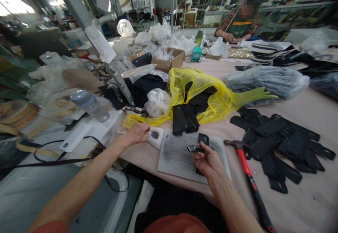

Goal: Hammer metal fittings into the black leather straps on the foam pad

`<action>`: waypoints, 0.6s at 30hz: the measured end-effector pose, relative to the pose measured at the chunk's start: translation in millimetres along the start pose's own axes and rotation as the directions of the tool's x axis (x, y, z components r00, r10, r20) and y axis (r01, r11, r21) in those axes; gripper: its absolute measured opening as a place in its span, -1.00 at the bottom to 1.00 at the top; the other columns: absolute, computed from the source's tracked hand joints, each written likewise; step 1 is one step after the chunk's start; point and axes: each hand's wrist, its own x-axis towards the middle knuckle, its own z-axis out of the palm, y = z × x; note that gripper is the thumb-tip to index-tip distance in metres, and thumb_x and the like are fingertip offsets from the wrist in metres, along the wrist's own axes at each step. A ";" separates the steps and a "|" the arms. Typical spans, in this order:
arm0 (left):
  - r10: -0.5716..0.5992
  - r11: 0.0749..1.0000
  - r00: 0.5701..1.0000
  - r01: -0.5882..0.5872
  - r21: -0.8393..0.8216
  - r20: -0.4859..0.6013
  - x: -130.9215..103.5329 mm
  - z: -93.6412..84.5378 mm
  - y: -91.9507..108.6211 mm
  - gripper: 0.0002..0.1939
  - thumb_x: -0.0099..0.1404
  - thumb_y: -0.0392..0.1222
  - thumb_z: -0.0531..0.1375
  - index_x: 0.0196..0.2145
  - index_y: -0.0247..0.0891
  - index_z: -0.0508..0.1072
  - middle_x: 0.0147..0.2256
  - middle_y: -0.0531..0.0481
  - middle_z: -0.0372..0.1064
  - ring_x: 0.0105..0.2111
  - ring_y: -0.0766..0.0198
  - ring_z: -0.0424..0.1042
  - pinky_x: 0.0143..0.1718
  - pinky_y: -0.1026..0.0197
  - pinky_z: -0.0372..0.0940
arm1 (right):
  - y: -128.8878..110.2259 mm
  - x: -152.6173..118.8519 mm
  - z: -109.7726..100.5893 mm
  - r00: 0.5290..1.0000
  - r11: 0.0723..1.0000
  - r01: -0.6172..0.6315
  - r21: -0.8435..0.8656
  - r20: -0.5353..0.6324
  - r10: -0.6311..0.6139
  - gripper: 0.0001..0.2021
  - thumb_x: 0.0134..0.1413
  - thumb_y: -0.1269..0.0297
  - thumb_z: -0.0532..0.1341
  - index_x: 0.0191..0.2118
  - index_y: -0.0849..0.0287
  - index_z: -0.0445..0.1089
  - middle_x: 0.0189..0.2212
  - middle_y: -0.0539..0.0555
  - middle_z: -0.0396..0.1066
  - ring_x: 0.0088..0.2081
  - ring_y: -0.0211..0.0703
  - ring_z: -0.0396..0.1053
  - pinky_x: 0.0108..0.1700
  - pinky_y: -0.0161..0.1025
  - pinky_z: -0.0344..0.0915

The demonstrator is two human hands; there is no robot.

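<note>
My left hand [137,133] is closed, its fingertips over the edge of a small white packet [155,138] with tiny dark pieces on it. Whether something is pinched there is hidden. My right hand [210,159] grips a short dark metal tool [194,148] between thumb and fingers, above a speckled white board [173,155]. Under that hand lies a black strap piece [203,139], partly covered by it. Just beyond the board, a stack of black pieces [185,118] comes out of a yellow plastic bag [221,104].
A hammer [245,166] with a red and black handle lies right of the board. Beyond it sits a pile of black strap pieces [280,141]. A water bottle [89,104] and a slanted metal post [116,74] stand left. A co-worker [237,26] sits across the table.
</note>
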 end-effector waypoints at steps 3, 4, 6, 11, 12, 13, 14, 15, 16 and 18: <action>-0.025 0.996 1.000 0.025 -0.087 0.002 -14.0 -4.1 -4.8 -0.84 0.15 -0.34 0.06 -0.38 -0.28 0.44 -0.38 -0.10 0.45 -0.37 0.19 0.40 -0.33 0.21 0.23 | 1.2 -1.5 -0.1 1.000 1.000 0.003 -0.015 0.010 -0.003 -0.90 0.10 0.45 0.20 -0.43 0.22 0.31 -0.58 -0.07 0.40 -0.75 -0.48 0.09 -0.72 -0.44 0.11; -0.042 0.991 0.999 0.043 -0.125 0.011 -19.9 -5.0 -8.4 -0.82 0.14 -0.36 0.05 -0.37 -0.27 0.44 -0.37 -0.08 0.46 -0.37 0.20 0.40 -0.34 0.22 0.22 | 1.1 -2.0 -0.6 1.000 1.000 0.010 -0.021 0.007 -0.010 -0.90 0.10 0.44 0.20 -0.43 0.23 0.32 -0.58 -0.07 0.40 -0.75 -0.48 0.09 -0.72 -0.44 0.11; -0.084 0.980 0.994 0.095 -0.172 0.069 -32.4 -5.6 -16.0 -0.79 0.11 -0.40 0.03 -0.39 -0.26 0.45 -0.40 -0.04 0.46 -0.38 0.22 0.40 -0.36 0.24 0.21 | 0.2 -2.5 -1.9 1.000 0.999 0.024 -0.025 0.000 -0.024 -0.89 0.10 0.44 0.20 -0.44 0.23 0.32 -0.59 -0.07 0.39 -0.75 -0.48 0.08 -0.72 -0.44 0.11; -0.208 0.943 0.954 0.254 -0.217 0.216 -51.3 -5.7 -11.5 -0.77 0.13 -0.37 0.04 -0.43 -0.24 0.49 -0.45 0.00 0.48 -0.39 0.23 0.43 -0.35 0.26 0.21 | -2.0 -1.7 -5.9 0.999 0.998 0.043 -0.043 0.022 -0.043 -0.89 0.07 0.42 0.24 -0.45 0.22 0.31 -0.57 -0.05 0.41 -0.74 -0.48 0.08 -0.70 -0.45 0.11; -0.242 0.931 0.954 0.280 -0.234 0.179 -51.0 -5.9 -5.1 -0.76 0.16 -0.36 0.04 -0.37 -0.24 0.51 -0.42 -0.02 0.50 -0.38 0.23 0.43 -0.34 0.26 0.22 | -2.2 -1.3 -6.8 0.999 0.997 0.049 -0.051 0.026 -0.048 -0.88 0.06 0.42 0.24 -0.45 0.22 0.31 -0.57 -0.05 0.41 -0.74 -0.48 0.08 -0.70 -0.45 0.11; -0.260 0.923 0.956 0.288 -0.254 0.138 -49.4 -5.8 2.2 -0.75 0.18 -0.34 0.05 -0.28 -0.25 0.51 -0.37 -0.03 0.51 -0.36 0.23 0.44 -0.31 0.25 0.23 | -2.3 -0.8 -7.7 0.998 0.997 0.054 -0.056 0.028 -0.053 -0.88 0.06 0.41 0.25 -0.46 0.22 0.31 -0.58 -0.05 0.41 -0.74 -0.48 0.08 -0.70 -0.45 0.11; -0.282 0.917 0.954 0.299 -0.262 0.100 -46.5 -5.5 9.7 -0.76 0.18 -0.32 0.06 -0.26 -0.26 0.51 -0.36 -0.05 0.51 -0.35 0.22 0.45 -0.31 0.25 0.23 | -2.5 -0.4 -8.7 0.998 0.997 0.058 -0.057 0.026 -0.057 -0.88 0.05 0.41 0.25 -0.46 0.22 0.31 -0.58 -0.05 0.41 -0.74 -0.48 0.08 -0.70 -0.45 0.11; -0.282 0.917 0.956 0.292 -0.271 0.074 -42.7 -4.8 16.7 -0.79 0.19 -0.30 0.08 -0.29 -0.27 0.50 -0.37 -0.05 0.50 -0.35 0.21 0.44 -0.31 0.24 0.23 | -2.6 0.0 -10.0 0.998 0.997 0.062 -0.055 0.025 -0.061 -0.88 0.04 0.40 0.27 -0.46 0.22 0.31 -0.58 -0.05 0.41 -0.75 -0.48 0.08 -0.70 -0.45 0.11; -0.279 0.917 0.959 0.283 -0.280 0.053 -38.2 -4.0 22.9 -0.81 0.21 -0.27 0.08 -0.33 -0.26 0.50 -0.38 -0.05 0.50 -0.34 0.20 0.44 -0.30 0.23 0.23 | -2.7 0.4 -11.5 0.998 0.996 0.066 -0.053 0.027 -0.064 -0.88 0.02 0.40 0.28 -0.45 0.22 0.31 -0.58 -0.05 0.41 -0.75 -0.48 0.08 -0.70 -0.45 0.11; -0.306 0.912 0.952 0.297 -0.284 0.015 -28.5 -2.0 31.7 -0.82 0.22 -0.23 0.09 -0.36 -0.24 0.50 -0.39 -0.04 0.49 -0.34 0.18 0.44 -0.30 0.22 0.23 | -3.0 1.4 -15.7 0.997 0.996 0.069 -0.054 0.046 -0.067 -0.88 0.00 0.40 0.29 -0.44 0.22 0.31 -0.57 -0.04 0.43 -0.74 -0.48 0.09 -0.70 -0.45 0.13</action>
